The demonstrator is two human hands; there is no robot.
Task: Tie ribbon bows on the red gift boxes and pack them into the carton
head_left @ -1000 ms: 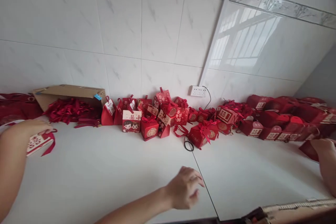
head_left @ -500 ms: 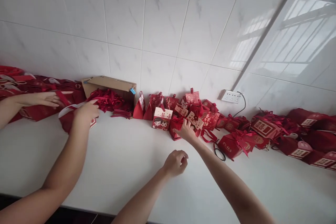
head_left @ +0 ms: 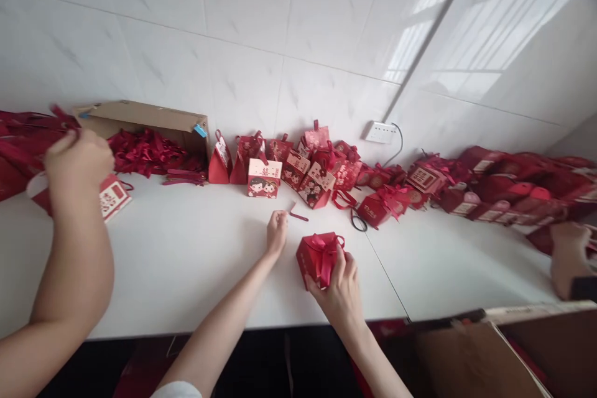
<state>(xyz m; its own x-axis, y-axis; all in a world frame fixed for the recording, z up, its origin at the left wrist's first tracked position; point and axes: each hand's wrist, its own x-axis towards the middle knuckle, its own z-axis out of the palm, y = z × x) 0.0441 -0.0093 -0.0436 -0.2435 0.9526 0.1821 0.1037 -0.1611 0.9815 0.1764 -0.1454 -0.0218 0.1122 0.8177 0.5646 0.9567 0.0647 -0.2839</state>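
My right hand [head_left: 342,289] grips a red gift box [head_left: 311,261] with a shiny ribbon bow on top, thumb at its near side and fingers at its right. The box is near the front of the white table. To its left, my left hand [head_left: 277,233] is closed, its fingers curled together. Just beyond those fingertips is a thin dark red strip [head_left: 299,217]; I cannot tell whether the fingers touch it. Behind both hands stands a group of red gift boxes, with a cream-topped box [head_left: 264,178] printed with two cartoon faces at the front.
At left, a co-worker's hand [head_left: 79,158] is above a red and white box [head_left: 115,196]. A cardboard box [head_left: 144,113] holds red ribbons. Another person's hand [head_left: 571,245] is at far right, near stacked red boxes. A black loop [head_left: 358,221] lies by a ribboned box [head_left: 380,205].
My right hand has taken the ribboned box from the group and brought it nearer the front edge. The view has shifted, and the co-worker's hand at left has lifted.
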